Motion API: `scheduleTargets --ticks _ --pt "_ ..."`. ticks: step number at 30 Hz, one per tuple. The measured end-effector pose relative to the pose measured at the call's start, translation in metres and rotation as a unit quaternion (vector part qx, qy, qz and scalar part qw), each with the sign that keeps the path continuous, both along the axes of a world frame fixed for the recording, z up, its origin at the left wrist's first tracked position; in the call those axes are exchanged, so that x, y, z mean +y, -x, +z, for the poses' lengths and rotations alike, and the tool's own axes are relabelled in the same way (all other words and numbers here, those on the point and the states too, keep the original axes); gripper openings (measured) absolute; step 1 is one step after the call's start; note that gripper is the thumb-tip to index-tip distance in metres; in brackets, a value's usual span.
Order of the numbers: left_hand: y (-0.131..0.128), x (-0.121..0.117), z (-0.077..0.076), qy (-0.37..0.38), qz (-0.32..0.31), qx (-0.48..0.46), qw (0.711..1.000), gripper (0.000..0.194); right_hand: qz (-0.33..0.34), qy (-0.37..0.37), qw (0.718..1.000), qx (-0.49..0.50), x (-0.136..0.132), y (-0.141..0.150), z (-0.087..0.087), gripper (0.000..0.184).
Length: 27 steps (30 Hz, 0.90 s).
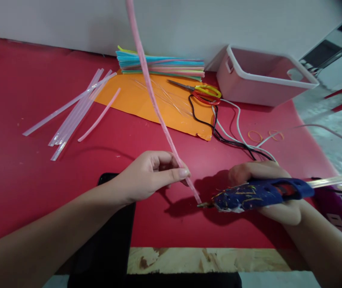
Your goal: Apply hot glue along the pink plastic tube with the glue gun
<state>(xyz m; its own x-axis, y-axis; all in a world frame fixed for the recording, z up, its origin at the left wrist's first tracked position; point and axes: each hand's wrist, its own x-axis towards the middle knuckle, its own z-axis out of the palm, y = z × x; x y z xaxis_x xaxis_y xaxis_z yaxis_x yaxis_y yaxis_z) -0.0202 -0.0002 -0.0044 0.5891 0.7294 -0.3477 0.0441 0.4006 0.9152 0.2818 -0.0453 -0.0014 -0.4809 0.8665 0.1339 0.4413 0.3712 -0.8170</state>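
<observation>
Pinched between the thumb and fingers of my left hand (154,176) is a long pink pipe cleaner (151,94), rising up past the top of the view. Its lower end points down to the right and meets the metal nozzle of a blue glue gun (249,196); whether they touch, I cannot tell. My right hand (261,170) is wrapped round the glue gun, which lies level with its nozzle to the left. A clear glue stick (336,180) sticks out of its back. Dried glue and coloured fibres cover its front.
Several glue sticks (77,108) and a short pink pipe cleaner (99,116) lie at left. Behind are an orange sheet (159,102), bundled pipe cleaners (159,64), scissors (204,90), cords (228,138) and a pink bin (249,86). A black phone-like slab (107,240) lies under my left forearm.
</observation>
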Motion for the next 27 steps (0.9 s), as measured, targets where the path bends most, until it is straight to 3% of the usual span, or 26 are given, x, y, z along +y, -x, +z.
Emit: scheduleTargets --ticks 3,10,27 --pt "0.0 0.0003 0.0013 0.0 -0.002 0.007 1.0 0.02 0.044 0.001 0.999 0.006 -0.0002 -0.001 0.0001 0.026" --pt "0.0004 0.0004 0.0049 0.026 -0.007 -0.001 1.0 0.021 0.065 -0.007 0.998 -0.009 0.0019 -0.0045 -0.0029 0.024" --pt "-0.0004 0.0002 0.0051 0.05 -0.03 -0.037 0.998 0.026 0.066 -0.001 0.998 0.001 0.0059 -0.0018 -0.0059 0.022"
